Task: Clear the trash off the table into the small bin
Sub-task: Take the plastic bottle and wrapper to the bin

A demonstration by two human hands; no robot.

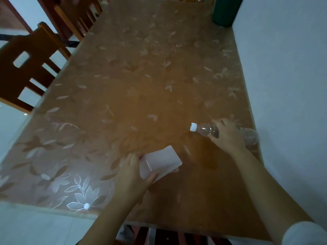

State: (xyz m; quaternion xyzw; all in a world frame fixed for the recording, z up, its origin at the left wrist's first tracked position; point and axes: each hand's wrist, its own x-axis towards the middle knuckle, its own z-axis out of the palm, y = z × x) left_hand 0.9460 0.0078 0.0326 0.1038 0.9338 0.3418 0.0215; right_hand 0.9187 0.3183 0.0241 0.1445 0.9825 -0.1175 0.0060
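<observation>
**Both hands holding trash over the surface**

The person is leaning over a brown, flower-patterned surface (141, 76), and both hands are occupied. The left hand (131, 175) is gripping a white plastic cup (162, 160). Its fingers are wrapping one side near the rim and the thumb is pressing the other, with the cup tipped on its side and its base pointing away from the person. The right hand (228, 135) is curling around the middle of a clear plastic bottle (205, 129). The bottle is lying roughly level, with its white cap pointing left and its far end sticking out past the hand toward the white wall (283, 68). Whether cup or bottle is touching the surface is hard to tell.

A dark green bin (224, 11) is standing at the far right corner beside the wall, well apart from both hands. A small white disc (86, 206) is showing near the front left edge; it may be only a glint. Wooden chairs (30, 68) are standing along the left side.
</observation>
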